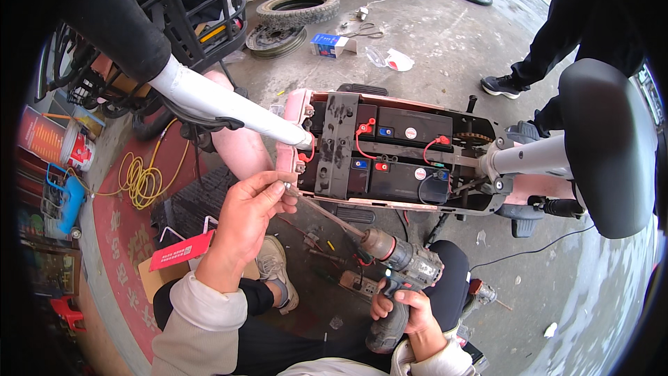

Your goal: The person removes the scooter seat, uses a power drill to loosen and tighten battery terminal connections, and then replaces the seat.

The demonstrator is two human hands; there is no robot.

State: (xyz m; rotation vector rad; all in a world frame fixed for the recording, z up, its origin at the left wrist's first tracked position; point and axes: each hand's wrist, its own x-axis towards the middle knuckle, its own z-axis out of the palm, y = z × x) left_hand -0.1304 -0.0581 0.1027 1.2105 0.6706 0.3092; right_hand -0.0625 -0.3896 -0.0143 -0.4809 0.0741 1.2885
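My left hand (pixel 257 205) pinches a small metal fastener (pixel 288 188) at the tip of a long thin driver bit (pixel 325 213), just below the pink frame's left end. My right hand (pixel 407 310) grips a cordless drill (pixel 396 271) holding that bit. Beyond both hands lies the open deck of a pink two-wheeled scooter (pixel 470 118), with black batteries (pixel 396 188), red and blue terminals, red wires and a dark strap plate (pixel 334 132). A white column (pixel 226 108) rises from its left end, and a black seat (pixel 605 146) sits at the right.
Loose tyres (pixel 298 1), a wheel rim (pixel 275 42) and a blue box (pixel 327 44) lie behind. Another person's dark-clothed leg (pixel 543 42) stands at back right. A yellow hose (pixel 146 181), red card (pixel 182 251) and second power tool (pixel 480 296) lie around me.
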